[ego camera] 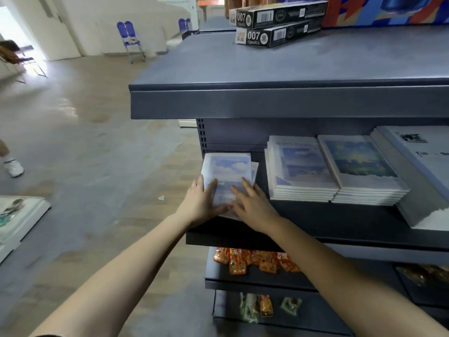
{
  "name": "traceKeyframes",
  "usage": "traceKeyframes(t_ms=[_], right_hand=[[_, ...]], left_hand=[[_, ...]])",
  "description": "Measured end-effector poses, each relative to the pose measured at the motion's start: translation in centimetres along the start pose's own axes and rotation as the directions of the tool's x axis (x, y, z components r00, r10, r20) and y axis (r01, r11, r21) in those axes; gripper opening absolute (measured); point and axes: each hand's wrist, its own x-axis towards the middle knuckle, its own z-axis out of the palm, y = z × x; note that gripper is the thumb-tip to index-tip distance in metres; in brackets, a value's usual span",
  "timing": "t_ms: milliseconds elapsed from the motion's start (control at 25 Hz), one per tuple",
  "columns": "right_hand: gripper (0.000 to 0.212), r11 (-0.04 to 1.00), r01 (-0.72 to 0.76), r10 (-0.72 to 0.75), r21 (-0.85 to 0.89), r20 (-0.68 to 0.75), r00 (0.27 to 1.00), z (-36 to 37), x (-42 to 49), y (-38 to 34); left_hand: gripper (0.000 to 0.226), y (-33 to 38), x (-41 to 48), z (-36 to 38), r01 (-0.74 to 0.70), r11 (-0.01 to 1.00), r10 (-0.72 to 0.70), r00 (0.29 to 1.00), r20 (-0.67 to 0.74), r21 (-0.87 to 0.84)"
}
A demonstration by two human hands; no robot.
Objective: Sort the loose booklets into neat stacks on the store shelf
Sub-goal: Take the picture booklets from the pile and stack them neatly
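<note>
A small pile of booklets with pale sky-and-cloud covers lies at the left end of the dark grey middle shelf. One booklet juts out at the pile's right side. My left hand lies on the pile's left edge with straight fingers and its thumb along the near edge. On the pile's near right part my right hand rests flat, fingers spread. To the right stand two squared stacks, one with a blue sky cover and one with a blue-yellow cover.
A larger grey-and-white stack fills the shelf's right end. Two black "007" boxes lie on the top shelf. Orange snack packets sit on the shelf below, green ones lower. Open floor lies to the left, with a blue chair far back.
</note>
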Motion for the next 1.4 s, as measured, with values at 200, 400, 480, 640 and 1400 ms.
traceKeyframes(t_ms=[200, 400, 480, 640, 1400], right_hand=[[0.055, 0.996, -0.066, 0.067, -0.06, 0.015, 0.998, -0.3, 1.0, -0.9], [0.056, 0.996, -0.085, 0.085, -0.015, 0.007, 0.996, 0.1, 1.1, -2.1], [0.055, 0.996, -0.092, 0.092, 0.008, -0.003, 0.996, 0.3, 0.9, -2.4], [0.045, 1.0, 0.009, -0.005, 0.029, -0.108, 0.994, -0.4, 0.4, -2.7], [0.055, 0.98, 0.197, -0.198, -0.038, -0.355, 0.914, -4.4, -1.7, 1.7]], left_hand=[[0.095, -0.3, -0.5, 0.1, -0.03, 0.99, 0.025, 0.999, -0.037, -0.138], [0.093, -0.7, -0.4, -0.1, 0.112, 0.966, -0.103, 0.993, 0.051, -0.234], [0.09, -0.8, -0.5, -0.1, 0.144, 0.951, -0.132, 0.989, 0.064, -0.275], [0.094, -0.5, -0.9, -0.7, 0.11, 0.911, -0.125, 0.992, -0.013, -0.397], [0.059, 5.0, 0.1, -4.7, -0.166, 0.568, -0.141, 0.945, -0.294, -0.806]])
